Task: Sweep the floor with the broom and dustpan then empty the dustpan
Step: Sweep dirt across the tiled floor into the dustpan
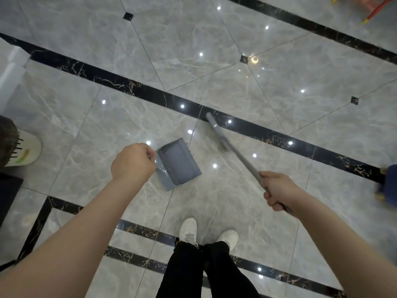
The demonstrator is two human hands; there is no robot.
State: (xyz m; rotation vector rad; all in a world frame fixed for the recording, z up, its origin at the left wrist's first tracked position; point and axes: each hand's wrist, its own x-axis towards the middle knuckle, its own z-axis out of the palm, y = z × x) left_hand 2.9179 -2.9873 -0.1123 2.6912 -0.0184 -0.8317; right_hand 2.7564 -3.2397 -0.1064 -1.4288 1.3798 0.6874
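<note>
Left hand [133,162]: fingers curled into a fist around the top of the dustpan's handle, which is mostly hidden beneath the hand. Dustpan [179,163]: grey, with a comb-toothed edge, hanging just beyond the left knuckles above the grey marble floor [214,65]; whether it touches the tiles cannot be told, and nothing can be made out inside it. Right hand [279,190]: closed firmly around the grey pole of the broom [234,151], which slants away from the hand toward a black inlay strip [150,94]. The broom's far end is motion-blurred, so its head is not clearly visible. The two tools are near each other but apart. Below, the person's white shoes [189,231] and black trousers [206,272] stand across a second dark strip. At the left edge: another person's pale shoe [28,149]. At the upper right corner: a red and yellow object [373,9], indistinct. At the right edge: a blurred blue object [388,183].
</note>
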